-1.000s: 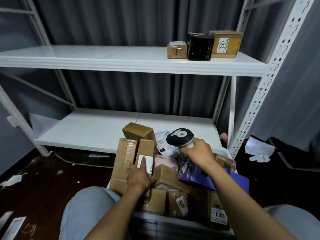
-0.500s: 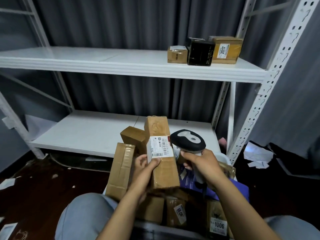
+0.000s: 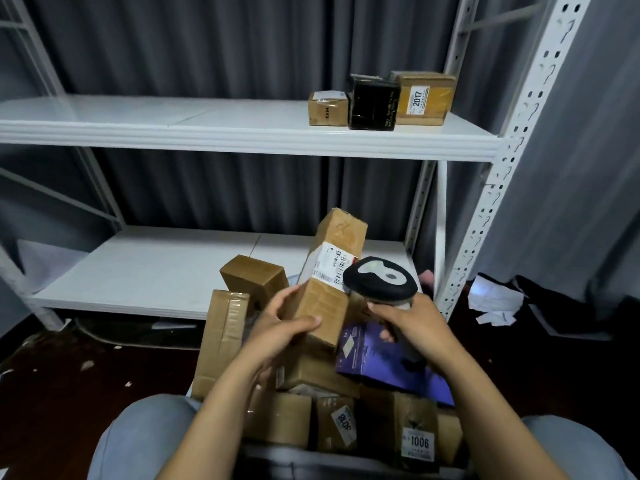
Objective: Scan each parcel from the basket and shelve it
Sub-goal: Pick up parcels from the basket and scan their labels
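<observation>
My left hand [image 3: 282, 329] grips the lower end of a long brown parcel [image 3: 337, 237], tilted up to the right above the basket, its white barcode label [image 3: 327, 264] facing right. My right hand [image 3: 414, 322] holds a black and grey barcode scanner [image 3: 379, 280], whose head sits right beside that label. Below both hands the basket [image 3: 311, 465] is piled with several cardboard parcels, one labelled 1006 [image 3: 417, 441], and a purple box [image 3: 384, 358]. Three shelved parcels stand at the right end of the upper shelf [image 3: 207, 133]: a small brown one [image 3: 327, 109], a black one [image 3: 374, 102] and one marked 2017 [image 3: 424, 98].
The white lower shelf [image 3: 156, 268] lies behind the basket. A perforated white upright [image 3: 512, 150] stands at the right. Crumpled papers [image 3: 495, 303] and dark items lie on the dark floor at the right. My knees show at the bottom corners.
My left hand lifted the long parcel out of the pile and tilted it rightward. My right hand brought the scanner up beside its label.
</observation>
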`<state>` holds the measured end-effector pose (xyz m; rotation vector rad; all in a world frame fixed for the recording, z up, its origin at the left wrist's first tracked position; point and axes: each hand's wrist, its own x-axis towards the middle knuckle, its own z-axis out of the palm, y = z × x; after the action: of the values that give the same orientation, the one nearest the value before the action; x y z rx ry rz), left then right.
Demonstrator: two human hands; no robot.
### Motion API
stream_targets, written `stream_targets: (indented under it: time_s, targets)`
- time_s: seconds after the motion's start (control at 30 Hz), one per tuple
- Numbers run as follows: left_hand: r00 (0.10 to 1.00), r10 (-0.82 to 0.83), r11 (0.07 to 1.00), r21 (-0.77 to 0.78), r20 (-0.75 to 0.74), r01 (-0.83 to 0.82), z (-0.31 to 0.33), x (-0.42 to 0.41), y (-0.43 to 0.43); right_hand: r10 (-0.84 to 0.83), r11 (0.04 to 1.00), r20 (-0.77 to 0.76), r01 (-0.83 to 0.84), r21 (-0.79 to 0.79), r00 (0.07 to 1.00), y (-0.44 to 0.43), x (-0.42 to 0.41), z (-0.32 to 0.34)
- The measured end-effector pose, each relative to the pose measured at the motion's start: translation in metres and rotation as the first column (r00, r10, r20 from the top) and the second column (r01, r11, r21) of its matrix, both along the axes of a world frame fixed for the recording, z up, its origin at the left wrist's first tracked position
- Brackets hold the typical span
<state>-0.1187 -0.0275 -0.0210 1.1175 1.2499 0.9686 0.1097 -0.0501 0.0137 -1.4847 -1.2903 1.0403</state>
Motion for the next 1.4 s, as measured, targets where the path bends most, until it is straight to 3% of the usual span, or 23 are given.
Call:
stream_targets:
  time_s: [0.1, 0.17, 0.33, 0.53, 1.0, 1.2, 1.4]
  targets:
    - [0.994, 0.102, 0.993, 0.059, -0.037, -0.1, 0.0, -0.018, 0.015, 0.005, 1.0, 0.394, -0.008, 0.005, 0.919, -0.002, 0.011, 0.014]
    - [0.987, 0.159, 0.984, 0.08, 0.018, -0.16, 0.002, -0.026, 0.024, 0.017, 0.999, 0.447, -0.031, 0.023, 0.894, -0.004, 0.014, 0.024]
    - [0.984, 0.159, 0.98, 0.112, 0.075, -0.167, 0.011, -0.039, 0.039, -0.027, 0.999, 0.384, 0.012, 0.042, 0.923, -0.002, 0.029, 0.035]
    - [0.993, 0.111, 0.984, 0.136, 0.039, -0.115, 0.014, -0.042, 0.045, -0.067, 0.997, 0.3, 0.056, 0.048, 0.952, -0.01, 0.039, 0.052]
    - [0.994, 0.103, 0.983, 0.148, 0.041, -0.108, 0.014, -0.042, 0.036, -0.083, 0.995, 0.335, 0.057, 0.087, 0.939, -0.018, 0.04, 0.065]
    - [0.978, 0.205, 0.956, 0.202, 0.048, -0.211, 0.026, -0.039, 0.029, -0.098, 0.991, 0.306, 0.063, 0.121, 0.947, -0.016, 0.037, 0.069]
    - [0.898, 0.422, 0.832, 0.339, 0.127, -0.439, 0.067, -0.026, 0.024, -0.141, 0.977, 0.168, 0.11, 0.183, 0.976, 0.001, 0.028, 0.093]
